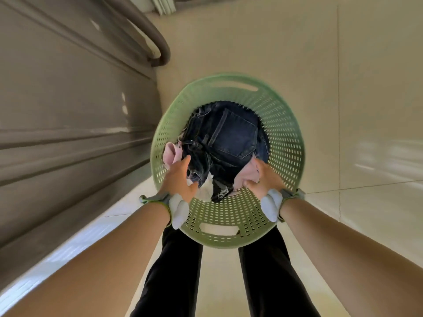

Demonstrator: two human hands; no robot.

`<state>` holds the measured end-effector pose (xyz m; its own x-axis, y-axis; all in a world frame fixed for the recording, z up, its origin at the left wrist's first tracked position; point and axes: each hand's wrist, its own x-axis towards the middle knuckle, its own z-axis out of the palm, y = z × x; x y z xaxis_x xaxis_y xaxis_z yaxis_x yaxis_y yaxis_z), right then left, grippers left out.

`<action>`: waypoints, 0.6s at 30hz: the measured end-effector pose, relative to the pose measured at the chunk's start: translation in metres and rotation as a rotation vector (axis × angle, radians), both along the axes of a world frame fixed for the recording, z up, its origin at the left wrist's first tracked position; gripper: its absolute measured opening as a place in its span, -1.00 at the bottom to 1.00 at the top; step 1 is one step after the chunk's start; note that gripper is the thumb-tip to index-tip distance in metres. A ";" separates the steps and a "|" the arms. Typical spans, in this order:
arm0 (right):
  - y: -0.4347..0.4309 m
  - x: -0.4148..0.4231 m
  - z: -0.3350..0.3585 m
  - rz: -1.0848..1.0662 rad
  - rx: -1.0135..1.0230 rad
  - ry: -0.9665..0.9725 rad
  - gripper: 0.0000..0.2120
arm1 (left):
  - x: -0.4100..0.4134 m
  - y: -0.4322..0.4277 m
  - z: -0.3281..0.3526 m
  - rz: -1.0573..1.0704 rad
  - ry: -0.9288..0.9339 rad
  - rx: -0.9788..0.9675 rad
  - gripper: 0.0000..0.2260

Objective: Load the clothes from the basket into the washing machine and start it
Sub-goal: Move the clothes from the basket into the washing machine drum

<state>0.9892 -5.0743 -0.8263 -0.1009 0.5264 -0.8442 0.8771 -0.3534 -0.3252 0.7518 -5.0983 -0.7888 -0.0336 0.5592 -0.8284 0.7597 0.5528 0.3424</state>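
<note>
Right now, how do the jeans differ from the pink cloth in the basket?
The jeans are dark blue denim; the pink cloth is pale. The jeans lie on top and fill the middle; the pink cloth shows only at the sides. Both sit in the green basket.

A grey-green left wrist strap (158, 199) circles my wrist just under my left hand (180, 177), left of centre. A matching right wrist strap (293, 195) sits under my right hand (265, 179), and each carries a soft whitish pad (179, 210) on its inner side, blurred so I cannot tell what it is made of. My forearms are bare from the straps down to the bottom corners, and at lower centre my legs are in plain black trousers (174, 271).
</note>
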 end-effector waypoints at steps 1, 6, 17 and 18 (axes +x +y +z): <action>0.003 -0.003 -0.021 -0.014 -0.022 -0.026 -0.36 | 0.001 0.001 -0.017 0.018 -0.001 -0.001 -0.32; 0.038 -0.015 -0.087 -0.524 -0.017 0.084 -0.24 | 0.003 0.008 -0.072 0.203 0.028 -0.078 -0.37; 0.019 -0.105 -0.045 -0.396 0.062 0.327 -0.65 | 0.020 0.009 -0.073 0.436 -0.054 0.145 -0.22; 0.008 -0.113 -0.033 -0.307 0.025 0.392 -0.67 | 0.021 0.014 -0.071 0.488 -0.014 0.148 -0.26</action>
